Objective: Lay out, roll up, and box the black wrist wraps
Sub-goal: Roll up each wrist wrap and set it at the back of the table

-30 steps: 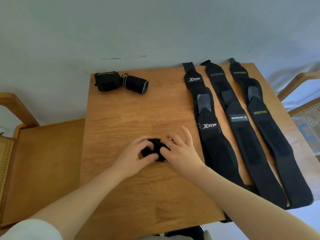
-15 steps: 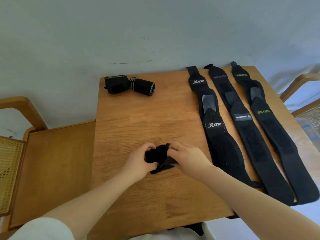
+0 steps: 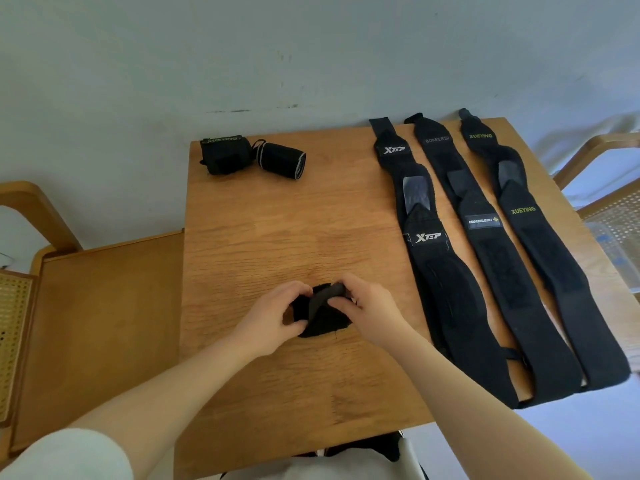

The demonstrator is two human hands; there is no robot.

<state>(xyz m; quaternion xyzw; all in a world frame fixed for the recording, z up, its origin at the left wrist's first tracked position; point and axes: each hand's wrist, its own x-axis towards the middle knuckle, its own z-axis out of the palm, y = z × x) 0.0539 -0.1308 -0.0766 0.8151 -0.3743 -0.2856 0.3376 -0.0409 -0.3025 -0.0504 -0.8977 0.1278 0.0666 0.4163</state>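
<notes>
- While both hands are working near the front of the wooden table [image 3: 242, 237], a rolled black wrap [image 3: 320, 317] is sitting between them on the tabletop.
- The left hand [image 3: 268, 322] is curling its fingers and thumb round the left side of that roll, holding it.
- The right hand [image 3: 369, 311] is pinching a loose strap end at the top of the same roll, fingers bent over it.
- Three long wraps are lying flat, side by side, along the table's right part: the XTEP wrap [image 3: 440, 271], the middle wrap [image 3: 498, 271] with a grey label, and the XUEYING wrap [image 3: 543, 251]; their near ends are hanging past the table edge.
- Two finished rolls are resting at the far left corner, touching each other: a XUEYING roll [image 3: 225, 155] and a white-edged roll [image 3: 282, 160].
- That is making six wraps counted: three flat, two rolled, one in hand.
- A translucent container [image 3: 620, 251] is showing beyond the table's right edge; I cannot tell its contents.
- A wooden chair [image 3: 97, 323] is standing to the left.
</notes>
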